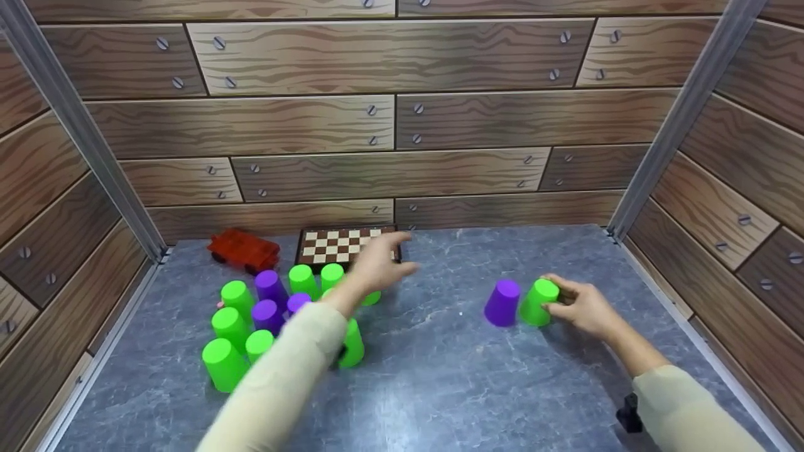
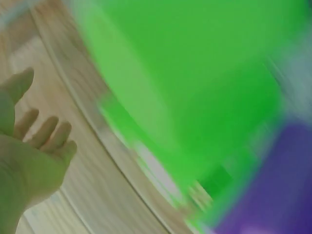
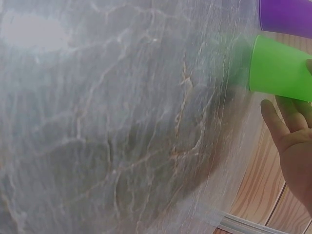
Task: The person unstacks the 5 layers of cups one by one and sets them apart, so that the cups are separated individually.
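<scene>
My right hand (image 1: 587, 309) holds an upside-down green cup (image 1: 537, 304) between thumb and fingers, at the right of the table. Just left of that cup, an upside-down purple cup (image 1: 502, 303) stands upright on its rim. In the right wrist view, the fingers (image 3: 273, 119) lie along the side of the green cup (image 3: 278, 68). My left hand (image 1: 377, 260), fingers extended and holding nothing, hovers above the far edge of a group of upturned cups. The left wrist view is blurred; green cups fill it beside the left hand (image 2: 39, 161).
Several green cups (image 1: 223, 364) and purple cups (image 1: 270, 287) stand upside down at the left, partly hidden by my left sleeve. Behind them are a red toy vehicle (image 1: 244, 250) and a checkered board (image 1: 326, 246). Wood-patterned walls (image 1: 396, 122) enclose the grey marbled table (image 1: 433, 389).
</scene>
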Demonstrator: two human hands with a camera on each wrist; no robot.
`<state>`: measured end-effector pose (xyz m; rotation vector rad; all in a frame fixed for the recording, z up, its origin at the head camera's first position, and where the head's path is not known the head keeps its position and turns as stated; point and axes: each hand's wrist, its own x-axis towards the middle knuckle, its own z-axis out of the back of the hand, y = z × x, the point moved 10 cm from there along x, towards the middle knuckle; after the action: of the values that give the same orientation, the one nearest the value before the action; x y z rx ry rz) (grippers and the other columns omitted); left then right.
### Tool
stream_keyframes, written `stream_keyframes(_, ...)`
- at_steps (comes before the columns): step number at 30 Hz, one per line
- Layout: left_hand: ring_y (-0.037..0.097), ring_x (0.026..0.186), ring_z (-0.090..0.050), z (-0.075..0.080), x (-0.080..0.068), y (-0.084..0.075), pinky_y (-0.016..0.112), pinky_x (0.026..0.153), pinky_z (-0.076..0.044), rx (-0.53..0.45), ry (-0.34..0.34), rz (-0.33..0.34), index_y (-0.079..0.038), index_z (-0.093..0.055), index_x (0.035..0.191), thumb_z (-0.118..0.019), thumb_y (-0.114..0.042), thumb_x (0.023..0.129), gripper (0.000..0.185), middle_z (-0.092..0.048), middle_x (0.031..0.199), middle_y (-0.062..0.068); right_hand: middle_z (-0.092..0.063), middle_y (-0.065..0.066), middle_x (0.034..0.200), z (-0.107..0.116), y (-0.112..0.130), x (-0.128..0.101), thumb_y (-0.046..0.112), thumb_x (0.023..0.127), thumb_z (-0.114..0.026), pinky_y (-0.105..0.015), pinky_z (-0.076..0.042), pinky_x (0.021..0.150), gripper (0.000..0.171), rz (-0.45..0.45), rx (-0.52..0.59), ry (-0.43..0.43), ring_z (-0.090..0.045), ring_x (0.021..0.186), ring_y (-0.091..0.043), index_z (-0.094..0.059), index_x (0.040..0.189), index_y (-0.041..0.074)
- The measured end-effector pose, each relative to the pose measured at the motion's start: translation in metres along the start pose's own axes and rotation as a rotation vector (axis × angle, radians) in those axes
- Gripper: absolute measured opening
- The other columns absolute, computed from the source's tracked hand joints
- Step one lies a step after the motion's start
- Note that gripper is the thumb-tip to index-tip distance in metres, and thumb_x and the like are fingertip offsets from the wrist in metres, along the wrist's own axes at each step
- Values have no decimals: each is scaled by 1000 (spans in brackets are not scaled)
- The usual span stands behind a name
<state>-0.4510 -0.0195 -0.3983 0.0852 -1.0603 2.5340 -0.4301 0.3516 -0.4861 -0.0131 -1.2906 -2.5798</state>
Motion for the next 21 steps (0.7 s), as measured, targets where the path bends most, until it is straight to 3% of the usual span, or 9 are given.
stream_keyframes(5, 25, 141, -53, -49, 7, -48, 45, 117, -44, -151, 28, 28, -14, -57, 152, -84, -27, 92, 67, -58, 154, 4, -56, -36, 144, 0, 1, 0, 2, 95, -77, -29, -58, 96, 65, 15, 10, 3, -61, 127, -49, -48, 152, -9)
stream_keyframes(10, 23, 140, -55, -93, 17, -71, 41, 117, -44, -210, 36, 36, -15, -58, 151, -86, -27, 91, 67, -60, 152, 2, -57, -35, 144, 0, 0, -1, 0, 94, -77, -26, -57, 96, 64, 10, 24, -6, -61, 128, -48, -50, 152, -8)
stream_keyframes(16, 26, 135, -60, -130, 24, -73, 37, 113, -48, -281, -22, 26, -10, -65, 145, -88, -22, 89, 62, -66, 145, 5, -59, -32, 143, 1, 1, 0, 2, 95, -77, -23, -55, 97, 63, 27, 18, -15, -62, 127, -43, -51, 151, -9)
stream_keyframes(21, 28, 134, -61, -157, 24, -64, 37, 111, -51, -331, -33, 79, -9, -65, 144, -90, -21, 88, 62, -66, 144, 6, -60, -32, 142, 1, -1, -1, 3, 95, -78, -37, -56, 101, 63, 27, -3, -24, -63, 126, -42, -51, 151, -9)
